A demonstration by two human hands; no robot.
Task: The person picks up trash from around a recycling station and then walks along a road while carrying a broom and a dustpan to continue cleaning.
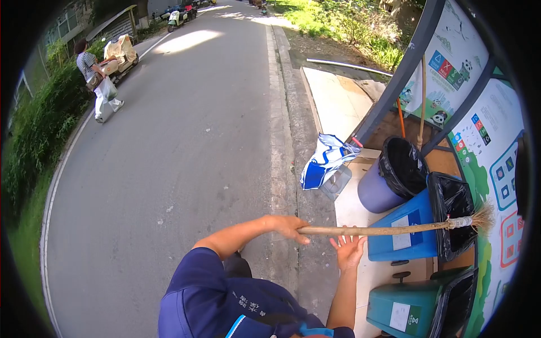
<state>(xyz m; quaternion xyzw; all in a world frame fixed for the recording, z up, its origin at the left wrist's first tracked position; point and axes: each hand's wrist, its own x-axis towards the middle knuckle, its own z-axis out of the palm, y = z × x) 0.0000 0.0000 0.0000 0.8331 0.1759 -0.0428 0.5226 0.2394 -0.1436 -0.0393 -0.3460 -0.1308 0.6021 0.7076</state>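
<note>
Broom (389, 231), wooden: spanning my view from left hand to blue bin (421, 243), bristles (483, 217) beyond its black liner (457, 243). Left hand (289, 226): mine, wrapped around the broom's near end. Right hand (350, 252): mine, apart from the left, fingers spread beside the broom; contact, I cannot tell. Flanking: purple bin (375, 188), green bin (386, 297).
</note>
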